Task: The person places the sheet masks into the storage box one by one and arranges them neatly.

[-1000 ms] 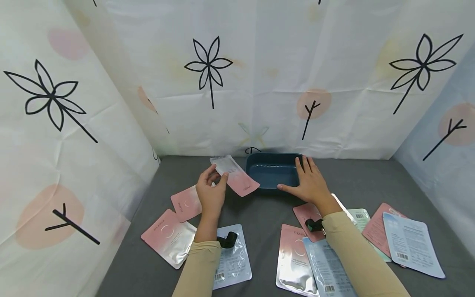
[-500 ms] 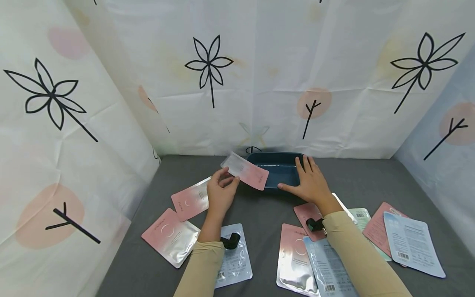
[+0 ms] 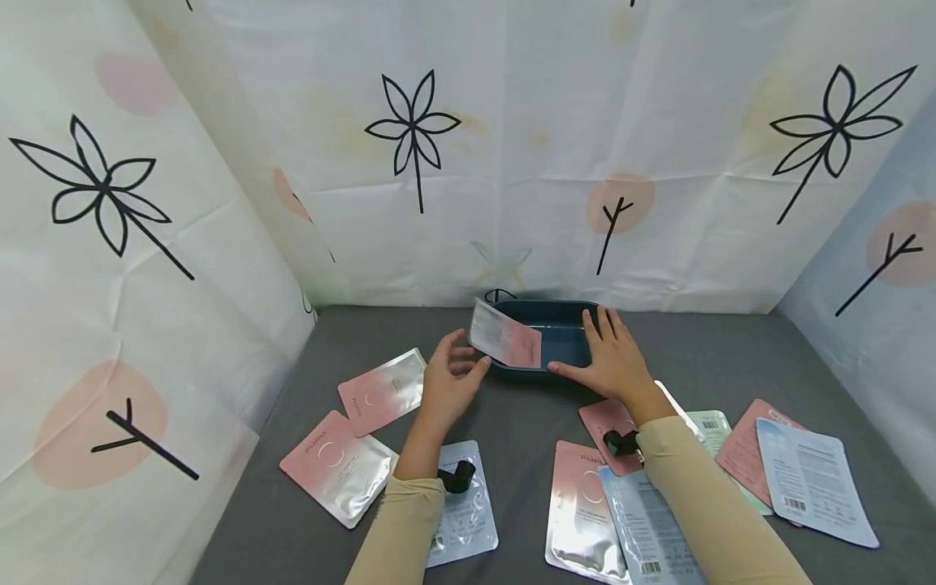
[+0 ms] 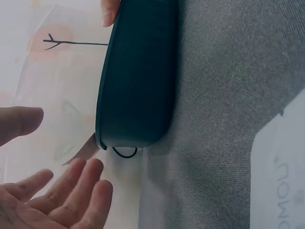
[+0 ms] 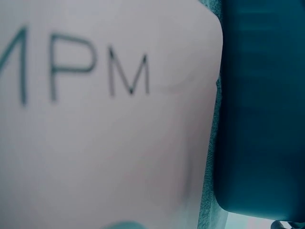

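The fingers [image 4: 90,179] of the left hand [image 3: 449,386] stand parted from its thumb, just beside a pink-and-silver packet [image 3: 508,337]. That packet slants into the blue tray [image 3: 563,345] at its left end. The right hand's [image 3: 614,361] fingers spread wide along the tray's right side. More packets [image 3: 815,479] lie nearer on the grey counter [image 3: 515,455].
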